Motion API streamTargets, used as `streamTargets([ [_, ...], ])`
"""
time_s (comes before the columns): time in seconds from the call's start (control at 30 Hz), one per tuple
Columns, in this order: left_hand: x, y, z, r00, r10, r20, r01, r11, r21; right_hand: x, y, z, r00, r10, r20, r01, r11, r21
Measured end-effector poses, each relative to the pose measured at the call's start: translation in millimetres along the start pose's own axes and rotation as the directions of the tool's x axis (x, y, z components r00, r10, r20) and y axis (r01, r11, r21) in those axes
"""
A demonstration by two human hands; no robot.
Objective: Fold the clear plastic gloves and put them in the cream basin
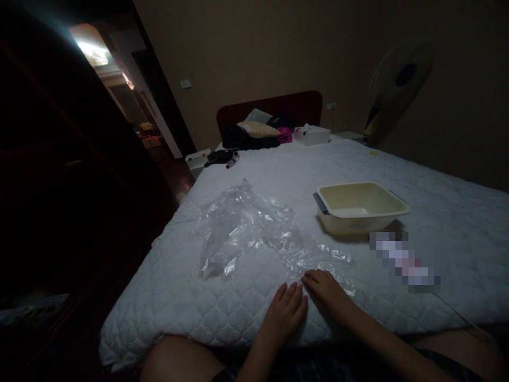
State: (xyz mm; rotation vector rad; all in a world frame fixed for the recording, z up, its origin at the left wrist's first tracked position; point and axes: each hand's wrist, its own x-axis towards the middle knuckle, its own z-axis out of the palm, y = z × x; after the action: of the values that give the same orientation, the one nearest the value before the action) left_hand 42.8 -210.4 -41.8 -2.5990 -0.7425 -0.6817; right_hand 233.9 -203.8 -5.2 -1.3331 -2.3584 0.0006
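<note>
Both my hands lie flat on a white quilted mattress near its front edge. My left hand rests palm down, fingers stretched out and close together, holding nothing. My right hand lies beside it with its fingers extended, the fingertips touching the near edge of a crumpled sheet of clear plastic. The plastic spreads out over the mattress ahead and to the left of my hands.
A cream plastic basin stands on the mattress to the right. A blurred-out object lies in front of it. Clothes, a pillow and a white box sit by the dark headboard. A standing fan is at the far right.
</note>
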Motion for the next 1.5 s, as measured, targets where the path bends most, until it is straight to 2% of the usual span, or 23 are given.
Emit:
streamTargets([
  [0.27, 0.9, 0.4, 1.8, 1.0, -0.025, -0.011, 0.025, 0.999, -0.029, 1.1, 6.1, -19.0, 0.994, 0.097, -0.046, -0.083, 0.968, 0.238],
  [0.43, 7.2, -0.5, -9.3, 0.996, -0.063, -0.06, 0.057, 0.994, -0.098, -8.5, 23.2, -38.7, 0.983, 0.167, -0.072, -0.136, 0.937, 0.322],
  [0.57, 12.7, -1.9, -24.9, 0.995, -0.093, -0.037, 0.083, 0.974, -0.213, -25.3, 36.8, -47.8, 0.986, 0.144, -0.081, -0.117, 0.953, 0.278],
  [0.7, 16.0, 0.4, -32.6, 0.984, -0.171, -0.053, 0.151, 0.95, -0.272, -47.0, 46.3, -44.6, 0.998, 0.047, -0.053, -0.039, 0.989, 0.146],
  [0.83, 20.8, 9.5, -26.0, 0.979, -0.149, -0.141, 0.11, 0.962, -0.248, -63.6, 49.7, -35.4, 0.995, -0.065, -0.07, 0.065, 0.998, -0.009],
  [1.0, 27.7, 20.1, -13.7, 0.985, -0.066, -0.157, 0.031, 0.976, -0.213, -66.3, 42.8, -33.9, 0.974, -0.186, -0.127, 0.169, 0.976, -0.134],
  [1.27, 25.4, 21.0, -5.3, 0.992, -0.041, -0.118, 0.021, 0.986, -0.163, -60.1, 35.6, -36.3, 0.957, -0.282, -0.07, 0.273, 0.956, -0.11],
  [1.5, 16.9, 22.5, 8.3, 1.0, -0.007, -0.027, 0.004, 0.993, -0.119, -61.8, 32.1, -30.8, 0.968, -0.251, -0.006, 0.25, 0.966, -0.058],
])
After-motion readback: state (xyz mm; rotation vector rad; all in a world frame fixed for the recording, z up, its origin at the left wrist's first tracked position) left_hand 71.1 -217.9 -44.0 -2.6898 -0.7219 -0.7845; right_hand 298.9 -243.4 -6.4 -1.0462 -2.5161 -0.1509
